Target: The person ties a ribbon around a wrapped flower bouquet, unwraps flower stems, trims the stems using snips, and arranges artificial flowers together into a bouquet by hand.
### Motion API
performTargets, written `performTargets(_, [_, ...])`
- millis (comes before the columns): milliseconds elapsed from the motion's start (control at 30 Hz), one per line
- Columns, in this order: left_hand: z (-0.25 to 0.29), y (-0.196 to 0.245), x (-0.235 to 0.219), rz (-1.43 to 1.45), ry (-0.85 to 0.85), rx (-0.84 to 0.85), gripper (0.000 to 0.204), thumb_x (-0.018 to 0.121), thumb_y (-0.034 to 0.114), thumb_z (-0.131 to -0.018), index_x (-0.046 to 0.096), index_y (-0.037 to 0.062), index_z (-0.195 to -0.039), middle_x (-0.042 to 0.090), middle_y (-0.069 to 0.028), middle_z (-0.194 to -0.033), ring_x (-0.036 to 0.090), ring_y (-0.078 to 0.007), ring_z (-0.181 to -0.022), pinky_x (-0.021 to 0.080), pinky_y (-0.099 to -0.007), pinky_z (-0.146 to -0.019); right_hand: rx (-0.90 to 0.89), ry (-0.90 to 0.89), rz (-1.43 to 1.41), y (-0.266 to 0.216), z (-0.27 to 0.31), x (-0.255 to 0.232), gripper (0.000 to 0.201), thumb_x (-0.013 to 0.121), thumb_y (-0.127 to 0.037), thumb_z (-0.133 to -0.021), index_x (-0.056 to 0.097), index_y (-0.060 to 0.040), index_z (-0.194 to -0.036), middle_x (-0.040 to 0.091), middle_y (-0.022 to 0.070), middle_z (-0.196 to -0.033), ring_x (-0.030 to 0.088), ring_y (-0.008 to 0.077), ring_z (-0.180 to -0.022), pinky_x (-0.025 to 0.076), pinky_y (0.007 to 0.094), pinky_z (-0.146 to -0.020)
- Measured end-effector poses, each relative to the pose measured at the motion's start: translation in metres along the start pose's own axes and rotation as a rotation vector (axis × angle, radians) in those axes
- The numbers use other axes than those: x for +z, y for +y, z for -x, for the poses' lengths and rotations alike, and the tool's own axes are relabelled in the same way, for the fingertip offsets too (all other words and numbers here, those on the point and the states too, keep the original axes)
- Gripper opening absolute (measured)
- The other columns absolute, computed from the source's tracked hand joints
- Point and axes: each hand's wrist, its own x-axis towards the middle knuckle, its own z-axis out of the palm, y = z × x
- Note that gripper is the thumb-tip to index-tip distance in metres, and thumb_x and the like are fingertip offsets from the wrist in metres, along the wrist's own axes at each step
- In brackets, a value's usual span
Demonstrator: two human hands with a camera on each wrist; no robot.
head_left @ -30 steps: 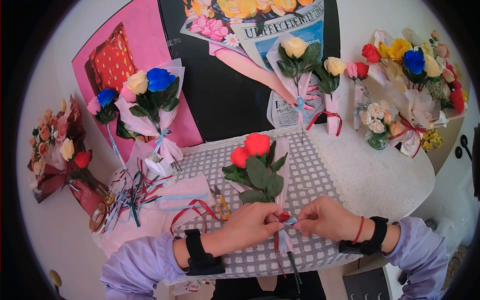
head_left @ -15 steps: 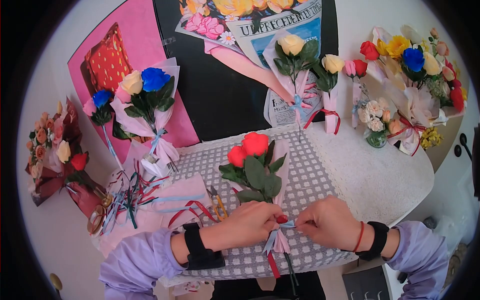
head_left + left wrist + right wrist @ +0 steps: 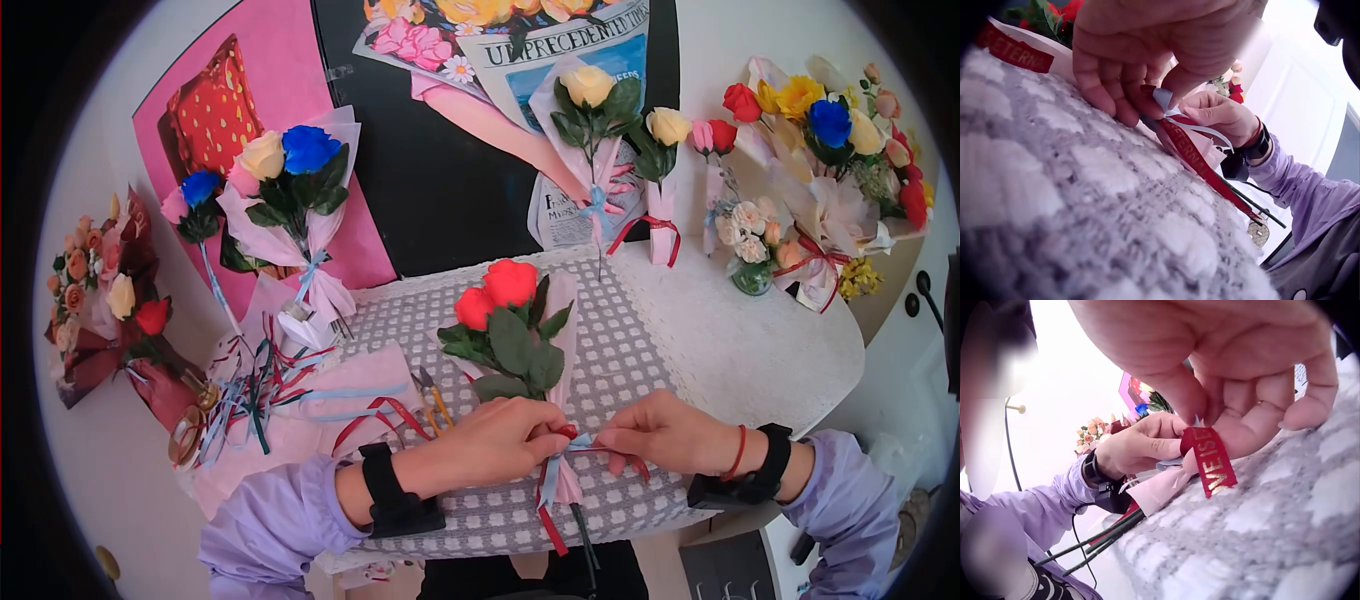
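A small bouquet with red roses (image 3: 510, 283) and green leaves (image 3: 512, 350), wrapped in pale pink paper (image 3: 565, 487), lies on the grey-and-white knitted cloth (image 3: 625, 325). My left hand (image 3: 505, 440) pinches the red and light-blue ribbons (image 3: 1163, 99) where they cross at the bouquet's neck. Opposite it, my right hand (image 3: 665, 432) pinches the ribbon ends between thumb and fingers. A red tail with gold lettering (image 3: 1213, 469) hangs out below the right fingers. Other ribbon tails (image 3: 1200, 165) hang down beside the dark green stems (image 3: 583, 535).
Left of the cloth lie loose ribbons (image 3: 262, 385), pink paper sheets (image 3: 365, 370) and yellow-handled cutters (image 3: 437, 402). Wrapped bouquets (image 3: 305, 205) stand at the back left, with single cream roses (image 3: 588, 88) behind. A larger mixed bouquet (image 3: 830, 190) stands at the right.
My right hand has shifted right, drawing the ribbon sideways, then slightly back up. A red ribbon tail now shows below it. My left hand stays at the bouquet's neck.
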Motion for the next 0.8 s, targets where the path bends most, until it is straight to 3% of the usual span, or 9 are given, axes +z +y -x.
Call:
performTargets(67, [-0.003, -0.008, 0.005, 0.033, 0.089, 0.110, 0.021, 0.056, 0.020, -0.085, 0.056, 0.0004, -0.092, 0.054, -0.0040, -0.063, 0.045, -0.0106, -0.057, 0.038, -0.0283, -0.052, 0.015, 0.001, -0.018, -0.005, 0.001, 0.000, 0.024, 0.055, -0.020, -0.085, 0.064, 0.0015, -0.081, 0.061, 0.0033, -0.064, 0.049, 0.0057, -0.051, 0.041, 0.0220, -0.047])
performTargets(100, [-0.002, -0.006, 0.005, 0.033, 0.087, 0.112, 0.021, 0.056, 0.020, -0.085, 0.056, 0.0004, -0.092, 0.054, -0.0040, -0.063, 0.045, -0.0106, -0.057, 0.038, -0.0283, -0.052, 0.025, -0.001, -0.033, -0.007, 0.002, 0.000, 0.020, 0.057, -0.017, -0.083, 0.065, 0.0014, -0.082, 0.061, 0.0039, -0.064, 0.050, 0.0061, -0.053, 0.041, 0.0217, -0.049])
performTargets(167, [0.000, 0.000, 0.002, 0.001, 0.064, 0.025, 0.023, 0.054, 0.024, -0.082, 0.059, 0.0028, -0.090, 0.060, -0.0099, -0.070, 0.058, -0.0251, -0.067, 0.042, -0.0346, -0.060, 0.008, 0.016, -0.019, -0.007, 0.003, 0.000, 0.018, 0.059, -0.015, -0.081, 0.064, 0.0020, -0.082, 0.062, 0.0043, -0.065, 0.052, 0.0066, -0.055, 0.042, 0.0219, -0.050])
performTargets(200, [0.000, -0.001, 0.003, 0.002, 0.065, 0.023, 0.023, 0.054, 0.024, -0.082, 0.059, 0.0028, -0.090, 0.060, -0.0099, -0.070, 0.058, -0.0251, -0.067, 0.042, -0.0346, -0.060, -0.009, 0.032, -0.005, -0.006, 0.003, 0.001, 0.016, 0.061, -0.013, -0.079, 0.064, 0.0026, -0.083, 0.062, 0.0047, -0.066, 0.053, 0.0070, -0.056, 0.043, 0.0220, -0.052])
performTargets(267, [0.000, -0.003, 0.005, 0.012, 0.094, 0.078, 0.022, 0.057, 0.022, -0.084, 0.056, -0.0001, -0.089, 0.053, -0.0047, -0.062, 0.045, -0.0102, -0.056, 0.037, -0.0279, -0.051, -0.018, 0.061, 0.002, -0.007, 0.004, 0.002, 0.015, 0.062, -0.012, -0.077, 0.064, 0.0019, -0.083, 0.062, 0.0050, -0.067, 0.054, 0.0075, -0.058, 0.044, 0.0229, -0.054])
performTargets(400, [0.001, 0.001, 0.004, -0.001, 0.084, 0.048, 0.021, 0.058, 0.021, -0.083, 0.056, 0.0000, -0.088, 0.053, -0.0047, -0.061, 0.046, -0.0103, -0.055, 0.037, -0.0279, -0.050, -0.070, 0.152, 0.091, -0.004, 0.006, 0.003, 0.013, 0.063, -0.012, -0.076, 0.064, -0.0008, -0.082, 0.063, 0.0068, -0.067, 0.057, 0.0105, -0.060, 0.045, 0.0259, -0.057])
performTargets(467, [0.000, 0.002, 0.003, -0.006, 0.065, -0.008, 0.022, 0.059, 0.023, -0.078, 0.058, 0.0033, -0.088, 0.059, -0.0077, -0.067, 0.058, -0.0222, -0.064, 0.041, -0.0334, -0.057, -0.090, 0.174, 0.122, -0.002, 0.005, 0.004, 0.012, 0.063, -0.011, -0.075, 0.064, -0.0012, -0.082, 0.062, 0.0083, -0.067, 0.058, 0.0128, -0.060, 0.045, 0.0268, -0.057])
performTargets(600, [0.001, 0.002, 0.004, -0.019, 0.064, 0.003, 0.021, 0.062, 0.022, -0.076, 0.058, 0.0037, -0.086, 0.059, -0.0070, -0.066, 0.058, -0.0213, -0.063, 0.041, -0.0331, -0.057, -0.165, 0.247, 0.239, -0.007, 0.005, 0.005, 0.011, 0.061, -0.010, -0.074, 0.063, -0.0008, -0.080, 0.061, 0.0131, -0.067, 0.060, 0.0210, -0.061, 0.046, 0.0295, -0.058])
performTargets(800, [0.001, 0.003, 0.005, -0.033, 0.055, -0.025, 0.021, 0.061, 0.023, -0.077, 0.058, 0.0038, -0.086, 0.060, -0.0070, -0.067, 0.058, -0.0208, -0.063, 0.041, -0.0328, -0.056, -0.273, 0.281, 0.383, -0.020, 0.017, 0.007, 0.011, 0.062, -0.009, -0.073, 0.063, -0.0005, -0.080, 0.061, 0.0137, -0.069, 0.060, 0.0257, -0.062, 0.046, 0.0317, -0.057])
